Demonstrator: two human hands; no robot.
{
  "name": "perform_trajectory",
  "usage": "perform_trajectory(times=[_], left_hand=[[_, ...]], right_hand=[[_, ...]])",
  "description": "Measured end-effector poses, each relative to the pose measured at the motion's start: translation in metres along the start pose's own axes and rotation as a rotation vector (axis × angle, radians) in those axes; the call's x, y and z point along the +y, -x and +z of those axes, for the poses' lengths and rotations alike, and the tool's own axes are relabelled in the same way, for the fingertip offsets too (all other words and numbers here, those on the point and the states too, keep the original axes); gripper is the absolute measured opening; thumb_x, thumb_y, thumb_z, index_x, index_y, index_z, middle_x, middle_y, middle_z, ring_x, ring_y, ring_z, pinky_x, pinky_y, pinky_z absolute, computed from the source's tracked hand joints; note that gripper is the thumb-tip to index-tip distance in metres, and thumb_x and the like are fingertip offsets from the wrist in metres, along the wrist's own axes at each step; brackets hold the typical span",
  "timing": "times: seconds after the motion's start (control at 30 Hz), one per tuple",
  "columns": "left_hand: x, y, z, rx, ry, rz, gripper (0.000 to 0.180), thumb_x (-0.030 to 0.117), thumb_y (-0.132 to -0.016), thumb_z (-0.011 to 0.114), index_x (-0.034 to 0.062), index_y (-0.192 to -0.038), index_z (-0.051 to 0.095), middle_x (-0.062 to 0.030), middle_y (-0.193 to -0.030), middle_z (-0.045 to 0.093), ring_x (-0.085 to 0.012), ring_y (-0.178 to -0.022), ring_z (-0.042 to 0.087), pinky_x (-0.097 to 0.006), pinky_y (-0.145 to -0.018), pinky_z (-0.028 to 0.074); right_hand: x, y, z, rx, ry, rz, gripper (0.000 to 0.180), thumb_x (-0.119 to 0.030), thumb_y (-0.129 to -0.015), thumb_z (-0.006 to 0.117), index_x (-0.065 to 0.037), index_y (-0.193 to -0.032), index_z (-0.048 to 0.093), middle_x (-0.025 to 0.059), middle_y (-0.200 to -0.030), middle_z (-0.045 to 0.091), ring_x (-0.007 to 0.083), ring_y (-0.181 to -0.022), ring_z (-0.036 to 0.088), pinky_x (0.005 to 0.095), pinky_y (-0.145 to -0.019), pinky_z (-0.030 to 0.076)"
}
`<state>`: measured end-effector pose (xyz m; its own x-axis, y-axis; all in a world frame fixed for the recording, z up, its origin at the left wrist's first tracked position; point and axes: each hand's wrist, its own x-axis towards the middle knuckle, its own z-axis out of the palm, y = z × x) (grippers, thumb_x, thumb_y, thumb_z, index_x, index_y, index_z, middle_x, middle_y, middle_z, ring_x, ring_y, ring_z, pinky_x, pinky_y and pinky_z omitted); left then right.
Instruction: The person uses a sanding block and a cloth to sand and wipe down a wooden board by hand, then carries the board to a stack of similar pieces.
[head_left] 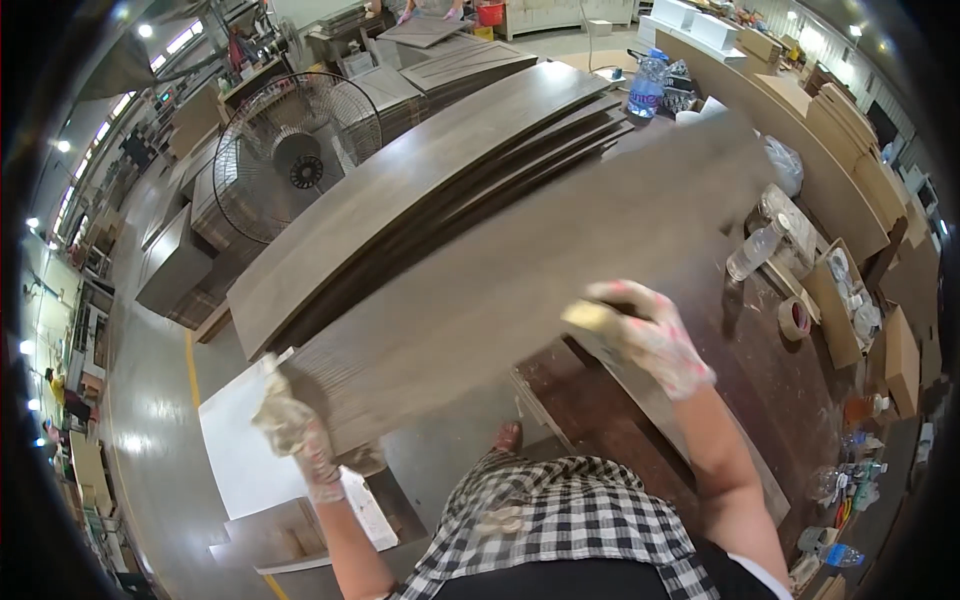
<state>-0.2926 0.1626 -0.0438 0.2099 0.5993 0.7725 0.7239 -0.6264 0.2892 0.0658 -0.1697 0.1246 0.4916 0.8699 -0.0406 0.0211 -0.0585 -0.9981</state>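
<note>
While dark red-brown worktop [785,400] spreads at right, long flat panel [500,270] slants across middle of view, between stack of similar boards [420,165] and black-and-white checked apron [590,510]. Panel straight-sided, matt grey-brown, faint streaky grain, fine parallel lines near left end, far right end blurred; whether resting or lifted, cannot tell. Left hand [293,420], gloved in stained off-white, holds panel's left end. Right hand [655,338], gloved in pink-flecked white, grips small pale-yellow block [592,318] over panel's near edge.
</note>
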Motion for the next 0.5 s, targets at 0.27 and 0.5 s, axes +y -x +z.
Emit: perform_trajectory(times=[0.27, 0.5], left_hand=[[-0.023, -0.052, -0.044, -0.198, 1.009, -0.667, 0.032, 0.021, -0.092, 0.047, -0.0021, -0.113, 0.056, -0.0079, -0.113, 0.058, -0.0168, -0.097, 0.056, -0.027, -0.082, 0.045], [-0.031, -0.121, -0.008, -0.343, 0.728, -0.452, 0.036, 0.023, -0.091, 0.049, -0.0043, -0.113, 0.055, -0.0096, -0.118, 0.056, -0.0176, -0.104, 0.054, -0.03, -0.088, 0.043]], right_hand=[[0.012, -0.167, 0.041, -0.349, -0.376, -0.107, 0.037, -0.024, -0.085, 0.06, 0.003, -0.108, 0.052, 0.0027, -0.086, 0.056, 0.0083, -0.071, 0.051, 0.0234, -0.068, 0.045], [0.007, -0.189, 0.033, -0.249, -0.398, 0.017, 0.03, -0.021, -0.084, 0.062, 0.0, -0.105, 0.056, 0.0036, -0.089, 0.06, 0.012, -0.076, 0.058, 0.0277, -0.071, 0.051]])
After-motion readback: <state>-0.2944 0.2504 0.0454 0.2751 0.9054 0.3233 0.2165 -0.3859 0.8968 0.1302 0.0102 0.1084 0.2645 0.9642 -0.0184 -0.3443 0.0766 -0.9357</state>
